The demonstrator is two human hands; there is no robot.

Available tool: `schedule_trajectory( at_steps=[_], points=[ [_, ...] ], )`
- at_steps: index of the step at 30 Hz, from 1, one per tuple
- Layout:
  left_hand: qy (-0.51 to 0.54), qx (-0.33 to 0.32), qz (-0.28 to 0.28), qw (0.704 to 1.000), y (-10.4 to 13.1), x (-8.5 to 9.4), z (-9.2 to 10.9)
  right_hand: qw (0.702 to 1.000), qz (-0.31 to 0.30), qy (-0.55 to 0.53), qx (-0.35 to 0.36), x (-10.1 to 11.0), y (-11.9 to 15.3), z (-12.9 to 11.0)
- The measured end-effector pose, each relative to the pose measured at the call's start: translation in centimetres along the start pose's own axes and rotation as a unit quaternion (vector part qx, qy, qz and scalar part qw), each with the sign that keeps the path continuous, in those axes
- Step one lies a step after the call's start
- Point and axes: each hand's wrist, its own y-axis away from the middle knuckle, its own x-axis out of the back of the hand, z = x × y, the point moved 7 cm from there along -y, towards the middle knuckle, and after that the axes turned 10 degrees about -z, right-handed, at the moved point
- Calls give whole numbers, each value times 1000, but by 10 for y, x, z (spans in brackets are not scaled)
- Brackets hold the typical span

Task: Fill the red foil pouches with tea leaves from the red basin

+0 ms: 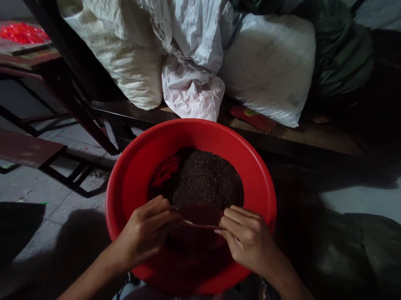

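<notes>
Pinched between left hand (149, 228) and right hand (245, 233): thin, dark-red packet (199, 225). Just beyond hands: dark, loose granules (205, 179) heaped in basin (132, 173).

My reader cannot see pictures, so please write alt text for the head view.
A person's left hand and right hand hold a thin item between them, over a red basin with a dark, grainy heap inside. Behind the basin, sacks rest on a bench.
</notes>
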Motion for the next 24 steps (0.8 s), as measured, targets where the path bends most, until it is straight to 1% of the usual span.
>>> schedule_trajectory(
  at_steps=[2,4,6,9,11,14,16,18,19,21,23,24],
  points=[
    [-14,-22,-7,1000,0,-4,5,999,-38,30,-19,1,-3,-5],
    [-20,-30,1,999,0,-7,9,997,-54,58,-20,3,-7,-12],
    [-20,-30,10,999,0,-12,12,997,-60,50,-13,3,-12,-15],
    [-29,-32,12,999,0,-18,15,998,-66,21,-12,-3,-15,-11],
    [-27,-27,13,999,1,-18,15,999,-38,29,6,-7,-13,-8],
    [17,16,26,999,3,-13,7,997,34,57,47,-8,-7,-8],
    [41,42,33,998,4,-11,3,994,75,63,54,-7,-3,-10],
    [40,49,49,997,5,-10,4,994,86,56,44,-4,-4,-13],
    [33,46,60,997,4,-11,7,995,77,50,34,-3,-7,-15],
    [25,34,85,996,3,-12,14,998,34,41,21,-3,-14,-21],
    [25,10,102,994,0,-15,21,999,1,35,29,-3,-20,-28],
    [28,0,103,994,-1,-17,23,999,-5,31,37,-4,-21,-31]
  ],
)
